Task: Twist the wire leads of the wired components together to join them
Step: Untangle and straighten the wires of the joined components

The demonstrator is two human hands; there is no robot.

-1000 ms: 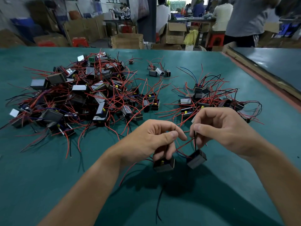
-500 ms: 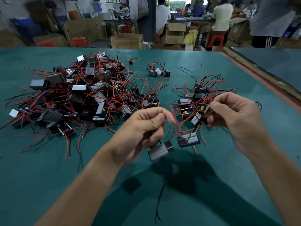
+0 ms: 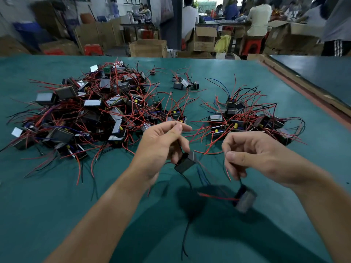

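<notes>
The green desk (image 3: 57, 205) fills my view. On its left lies the big heap (image 3: 95, 114) of small dark blocks with red leads, which I judge is unsorted stock. The smaller heap (image 3: 247, 122) sits to the right, well apart from it, likely so that finished and unfinished work stay separate. Beyond the far edge stand cardboard boxes (image 3: 148, 48); some have their flaps up, but I cannot tell what is in them.

Both hands are raised over the bare near stretch, where loose leads can hang free. The left grip (image 3: 161, 147) is closed, thumb against forefinger. One block (image 3: 185, 163) is tucked against its curled fingers, held steady for twisting. The right grip (image 3: 256, 156) is closed too, pinching a thin lead from which the hanging block (image 3: 245, 201) dangles, blurred, just above the desk. The two blocks are near each other but apart, and I see no join yet.

A long black lead (image 3: 187, 224) trails from the left block. A red lead (image 3: 214, 196) sticks out sideways from the hanging one.
</notes>
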